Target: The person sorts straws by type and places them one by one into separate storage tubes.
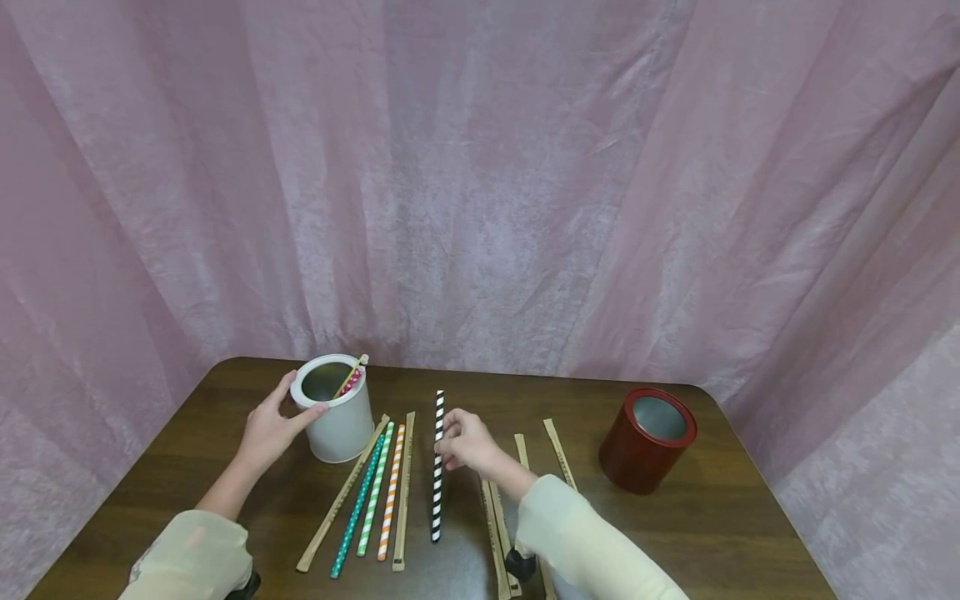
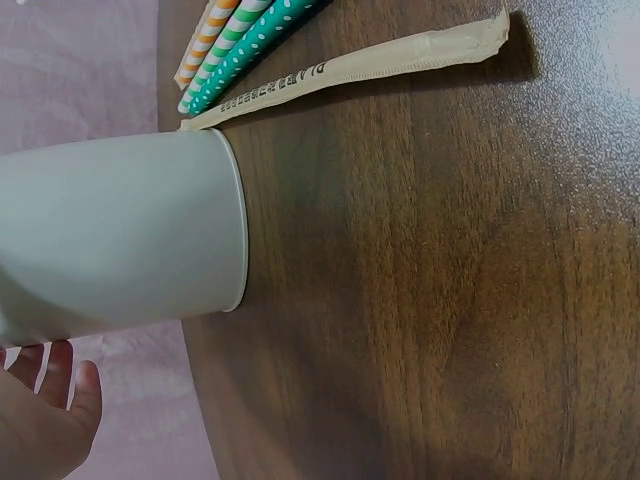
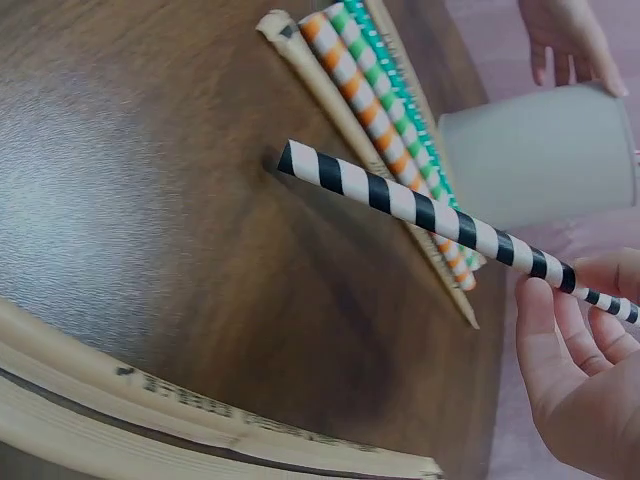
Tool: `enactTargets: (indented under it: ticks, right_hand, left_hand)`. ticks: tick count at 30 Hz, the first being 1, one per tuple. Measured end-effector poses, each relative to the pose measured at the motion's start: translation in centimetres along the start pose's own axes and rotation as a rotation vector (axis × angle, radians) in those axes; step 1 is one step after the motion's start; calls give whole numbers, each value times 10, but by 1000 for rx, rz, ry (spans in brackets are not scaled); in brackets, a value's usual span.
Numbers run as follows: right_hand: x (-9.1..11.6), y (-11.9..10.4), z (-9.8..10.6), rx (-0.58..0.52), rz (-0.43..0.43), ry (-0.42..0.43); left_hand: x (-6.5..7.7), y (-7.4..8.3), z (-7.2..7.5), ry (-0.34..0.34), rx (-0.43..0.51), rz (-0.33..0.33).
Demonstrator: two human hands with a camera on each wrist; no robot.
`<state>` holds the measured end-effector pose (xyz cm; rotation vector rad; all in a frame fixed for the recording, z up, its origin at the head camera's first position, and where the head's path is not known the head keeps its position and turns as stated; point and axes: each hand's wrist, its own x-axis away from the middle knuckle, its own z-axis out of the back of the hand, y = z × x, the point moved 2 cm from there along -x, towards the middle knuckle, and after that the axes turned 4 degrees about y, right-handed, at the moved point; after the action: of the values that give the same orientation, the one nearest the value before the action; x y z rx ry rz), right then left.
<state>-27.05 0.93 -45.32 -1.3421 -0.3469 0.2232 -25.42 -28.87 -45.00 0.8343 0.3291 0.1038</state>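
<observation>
Between thumb and fingers, my right hand (image 1: 472,446) pinches a black-and-white striped paper straw (image 1: 437,504). In the right wrist view the straw's near end (image 3: 330,172) points away from the fingers, above the tabletop. My left hand (image 1: 268,429) holds the white can (image 1: 341,435) near its rim, thumb at the front and fingers at the left side. Inside that can, a pink patterned straw (image 1: 350,382) and a yellowish one lean on the rim. Between the hands lie a teal dotted straw (image 1: 358,512), a green-striped straw (image 1: 374,496) and an orange-striped straw (image 1: 391,496).
Paper-wrapped straws flank the coloured ones, one on the left (image 1: 330,515) and one on the right (image 1: 404,496). Several more wrapped straws (image 1: 492,533) lie under and around the right forearm. A red can (image 1: 637,454) stands at the right. Pink curtains (image 1: 480,183) hang behind the wooden table (image 1: 720,533).
</observation>
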Motion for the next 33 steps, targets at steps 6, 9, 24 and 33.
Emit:
enactTargets:
  ticks: [6, 9, 24, 33]
  right_hand:
    - [11, -32, 6, -58, 18, -31]
    - [6, -36, 8, -73, 29, -28]
    - [-16, -71, 17, -180, 91, 35]
    - [-23, -94, 17, -269, 146, 109]
  left_hand:
    - [0, 1, 0, -2, 6, 0]
    - [0, 1, 0, 1, 7, -3]
    - [1, 0, -2, 18, 10, -12]
    - [1, 3, -2, 10, 18, 6]
